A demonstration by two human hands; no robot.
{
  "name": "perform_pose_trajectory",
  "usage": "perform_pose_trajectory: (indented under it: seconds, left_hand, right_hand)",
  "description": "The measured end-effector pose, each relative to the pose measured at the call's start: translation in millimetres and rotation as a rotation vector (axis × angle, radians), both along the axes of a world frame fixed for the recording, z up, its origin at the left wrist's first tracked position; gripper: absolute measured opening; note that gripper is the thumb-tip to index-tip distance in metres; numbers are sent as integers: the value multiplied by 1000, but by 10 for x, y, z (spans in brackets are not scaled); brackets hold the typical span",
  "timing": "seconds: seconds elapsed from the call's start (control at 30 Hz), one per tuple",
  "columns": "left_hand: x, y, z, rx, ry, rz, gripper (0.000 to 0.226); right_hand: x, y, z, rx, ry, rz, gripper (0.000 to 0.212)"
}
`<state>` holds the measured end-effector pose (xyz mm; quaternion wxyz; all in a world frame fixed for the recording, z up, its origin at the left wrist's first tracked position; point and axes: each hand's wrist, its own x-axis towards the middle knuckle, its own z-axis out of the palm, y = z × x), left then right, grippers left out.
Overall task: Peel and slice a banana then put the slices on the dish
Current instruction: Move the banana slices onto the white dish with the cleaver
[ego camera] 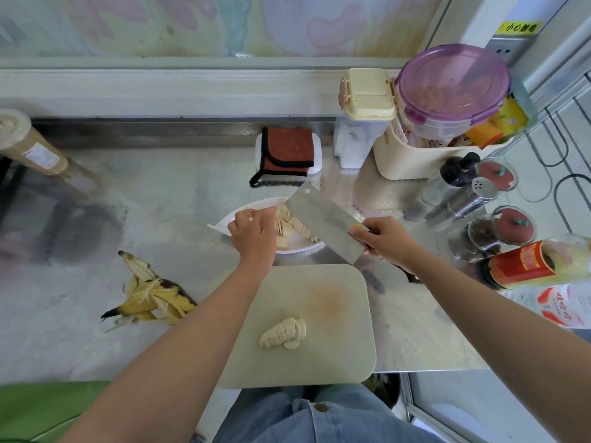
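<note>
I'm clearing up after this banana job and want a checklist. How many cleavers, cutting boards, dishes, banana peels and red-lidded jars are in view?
Cleaver: 1
Cutting board: 1
Dish: 1
Banana peel: 1
Red-lidded jars: 2
Total: 6

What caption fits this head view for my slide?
Left hand meets banana slices on the tilted cleaver above the dish; more slices lie on the cutting board.
</note>
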<state>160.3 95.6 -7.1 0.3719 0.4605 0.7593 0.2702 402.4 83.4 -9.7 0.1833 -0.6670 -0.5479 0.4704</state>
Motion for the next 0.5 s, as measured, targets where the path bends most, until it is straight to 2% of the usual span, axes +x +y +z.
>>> perform_pose_trajectory:
  seconds: [0.13,0.17,0.23,0.27,0.33,0.4,0.43,0.5]
  left_hand:
    - [39,35,118,-168,-279,169,42]
    - [40,33,122,-189,-310,185,40]
    - [52,25,169,-209,-351,208,24]
    - [60,29,175,-216,-366,207,24]
    - [49,67,79,-229,-391,188,35]
    - [38,125,-23,-238,-400,162,63]
    - [34,149,-55,-249,-412,161,70]
    - [26,180,-76,-260,-464,137,70]
  right_hand:
    - [-14,-18,9,-31,89,10,37]
    - [-16,-20,18,-35,107,5,37]
    - [-20,-21,44,-45,124,1,36]
    - [-20,-23,60,-58,141,-1,36]
    - [-12,-31,97,-101,203,2,36]
    - [3,-35,128,-133,249,25,37]
    - [11,-35,141,-140,261,42,37]
    - [25,-22,151,-150,277,69,37]
